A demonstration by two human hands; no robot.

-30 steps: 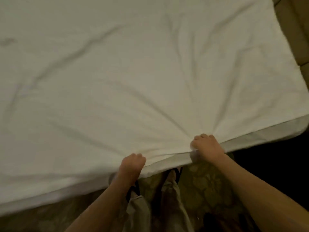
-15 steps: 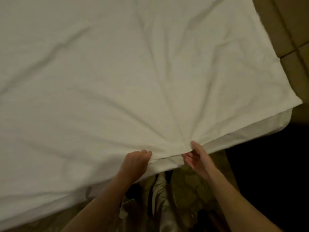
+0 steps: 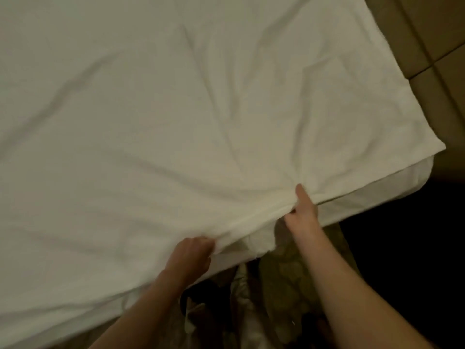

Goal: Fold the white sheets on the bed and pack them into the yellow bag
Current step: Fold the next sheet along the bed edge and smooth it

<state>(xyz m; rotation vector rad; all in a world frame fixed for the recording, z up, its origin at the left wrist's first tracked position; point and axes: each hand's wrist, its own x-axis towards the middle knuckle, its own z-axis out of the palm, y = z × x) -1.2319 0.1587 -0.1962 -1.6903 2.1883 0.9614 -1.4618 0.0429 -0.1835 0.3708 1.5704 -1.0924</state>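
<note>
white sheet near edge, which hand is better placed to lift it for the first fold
Probably the left hand: its grip is already curled round the white sheet's near edge. The right hand only pinches a bunched bit.

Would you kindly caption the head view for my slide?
Left hand and right hand grip the near edge of a white sheet spread over the bed.

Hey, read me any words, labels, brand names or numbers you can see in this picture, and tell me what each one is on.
None: no writing can be read anywhere.
The white sheet is plain, with no tag or print showing.
The left hand and right hand at its near edge carry no text.
The patterned floor shows only a blurred design.
</note>
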